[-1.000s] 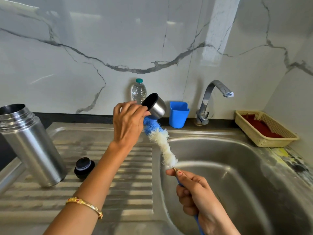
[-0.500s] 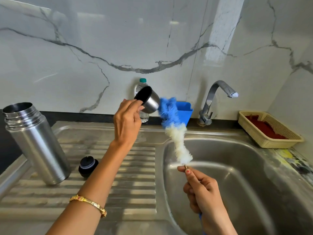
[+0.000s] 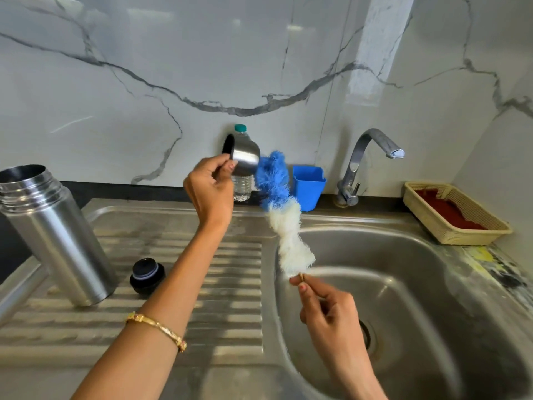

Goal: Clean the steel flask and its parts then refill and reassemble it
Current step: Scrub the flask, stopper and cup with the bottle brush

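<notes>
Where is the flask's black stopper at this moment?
In the head view, the black stopper sits on the ribbed drainboard, left of the basin, just right of the steel flask.

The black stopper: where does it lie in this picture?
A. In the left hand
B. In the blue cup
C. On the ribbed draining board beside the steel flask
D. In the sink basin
C: the black stopper sits on the draining board, just right of the steel flask.

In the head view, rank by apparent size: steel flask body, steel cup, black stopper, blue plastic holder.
1. Steel flask body, though nearest the camera.
2. Blue plastic holder.
3. Steel cup and black stopper: too alike to rank.
</notes>
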